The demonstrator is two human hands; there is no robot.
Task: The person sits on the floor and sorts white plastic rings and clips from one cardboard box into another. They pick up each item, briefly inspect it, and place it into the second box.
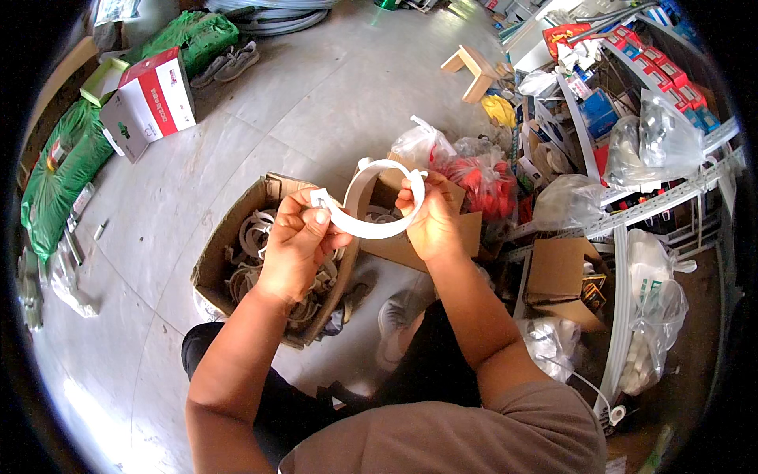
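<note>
Both hands hold up a white plastic pipe clamp ring [385,230]. My left hand [299,240] pinches its flared, split end between thumb and fingers. On the opposite side, my right hand [432,216] grips the ring near a small tab, fingers curled around the band. Below my left hand stands a cardboard box [207,260] holding several similar white rings and clips [256,232]. Behind the ring is a second open cardboard box [471,234] with some white pieces inside, partly hidden by the ring and my right hand.
Plastic bags with red items [482,183] lie beyond my right hand. Metal shelving [663,198] with boxes and bags runs along the right. A small wooden stool [477,68] stands farther off. Green sacks [71,172] and a red-and-white carton [157,98] lie at left.
</note>
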